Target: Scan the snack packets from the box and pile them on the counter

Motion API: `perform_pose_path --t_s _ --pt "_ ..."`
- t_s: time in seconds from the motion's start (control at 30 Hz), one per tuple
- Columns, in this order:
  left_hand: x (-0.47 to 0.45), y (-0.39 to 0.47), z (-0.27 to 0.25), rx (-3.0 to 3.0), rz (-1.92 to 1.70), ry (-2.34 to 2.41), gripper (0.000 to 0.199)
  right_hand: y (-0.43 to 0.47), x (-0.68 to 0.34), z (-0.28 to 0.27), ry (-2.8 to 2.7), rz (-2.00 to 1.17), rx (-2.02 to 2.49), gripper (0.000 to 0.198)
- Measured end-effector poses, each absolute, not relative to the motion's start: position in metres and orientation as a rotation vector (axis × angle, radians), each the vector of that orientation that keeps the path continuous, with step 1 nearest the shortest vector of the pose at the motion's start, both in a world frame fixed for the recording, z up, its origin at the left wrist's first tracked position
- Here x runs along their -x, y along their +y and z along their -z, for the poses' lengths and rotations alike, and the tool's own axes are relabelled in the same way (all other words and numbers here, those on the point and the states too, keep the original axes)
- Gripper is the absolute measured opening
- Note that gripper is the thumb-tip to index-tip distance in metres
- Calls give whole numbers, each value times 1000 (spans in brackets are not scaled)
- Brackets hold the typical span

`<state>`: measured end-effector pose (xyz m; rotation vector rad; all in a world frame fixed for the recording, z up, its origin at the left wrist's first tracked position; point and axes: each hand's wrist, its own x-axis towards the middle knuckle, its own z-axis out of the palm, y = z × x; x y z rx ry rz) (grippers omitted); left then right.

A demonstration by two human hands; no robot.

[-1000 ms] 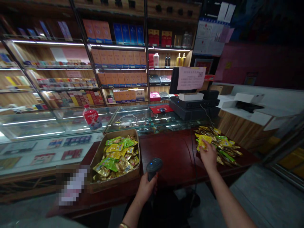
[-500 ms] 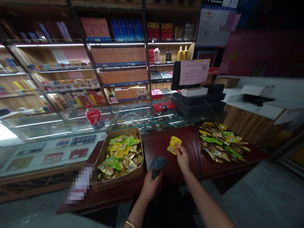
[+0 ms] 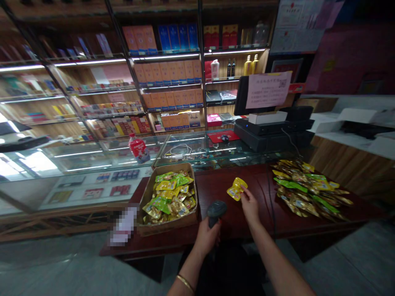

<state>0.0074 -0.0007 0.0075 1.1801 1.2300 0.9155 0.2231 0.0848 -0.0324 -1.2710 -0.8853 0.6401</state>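
My left hand [image 3: 207,236] is wrapped round the handle of a dark barcode scanner [image 3: 217,209], whose head points away over the table's near edge. Between the thumb and fingers of my right hand [image 3: 249,205] is the edge of a small yellow snack packet [image 3: 237,189], held just over the dark red table [image 3: 212,185]. To the left, a cardboard box [image 3: 168,230] is full of gold, yellow and green packets [image 3: 173,193]. More such packets lie in a loose pile [image 3: 308,189] on the table's right side.
A dark cable [image 3: 270,197] crosses the table right of my hand. Behind it stands a glass counter [image 3: 157,144] with a red-labelled bottle [image 3: 138,149], a mouse [image 3: 225,139] and a monitor [image 3: 242,96] bearing a paper notice. Boxed goods fill the shelves [image 3: 169,84].
My view has swung to the left, so everything sits further right in the picture. Both hands keep their grips on the scanner and the packet, nearly unmoved over the table.
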Motion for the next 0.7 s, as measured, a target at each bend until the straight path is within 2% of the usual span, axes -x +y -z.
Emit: perform_pose_path --t_s 0.23,0.47,0.6,0.7 --pt "-10 1 0 -1152 -941 1237 41 112 -187 -14 -974 -1025 1187 34" --pt "-9 1 0 -1181 -965 1180 38 167 -42 -79 -1366 -1314 1001 33" --pt "-9 1 0 -1154 -967 1161 41 181 8 -98 -1466 -1300 946 32" --pt "-8 1 0 -1172 -947 1181 41 176 -22 -91 -1454 -1150 1019 30"
